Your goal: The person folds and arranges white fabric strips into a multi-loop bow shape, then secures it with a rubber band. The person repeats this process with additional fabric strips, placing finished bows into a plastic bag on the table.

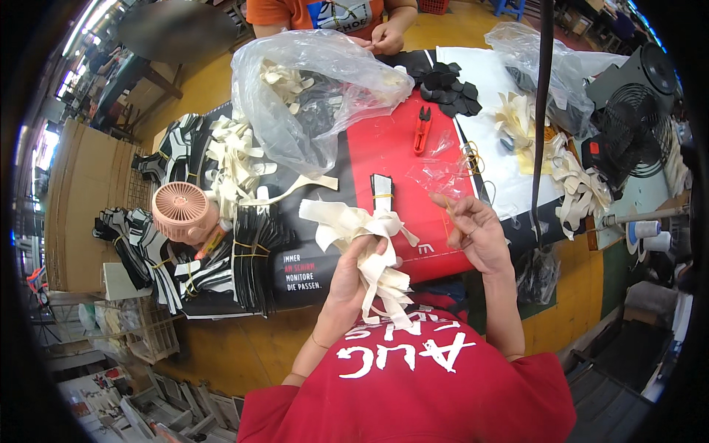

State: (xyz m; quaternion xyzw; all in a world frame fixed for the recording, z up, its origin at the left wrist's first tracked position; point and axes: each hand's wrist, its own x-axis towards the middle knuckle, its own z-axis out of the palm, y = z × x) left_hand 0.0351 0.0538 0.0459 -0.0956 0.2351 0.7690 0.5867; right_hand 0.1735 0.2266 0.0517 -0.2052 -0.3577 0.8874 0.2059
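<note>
My left hand (353, 275) grips a bundle of cream-coloured cut strips (363, 238) at its middle, the ends fanning out above and below my fist. My right hand (473, 230) is raised beside it with the fingers loosely curled, and a thin rubber band seems to be pinched at the fingertips. Both hands hover over the red mat (402, 151). A small black piece with a yellow band (381, 191) lies on the mat just beyond the bundle.
A clear plastic bag (310, 88) of cream and black pieces lies at centre left. A pink fan (182, 211) stands among banded black-and-white stacks (159, 251). Red snips (422, 127), black cut pieces (445, 85) and a black fan (634, 125) sit farther right. Another person's hand (385, 37) works across the table.
</note>
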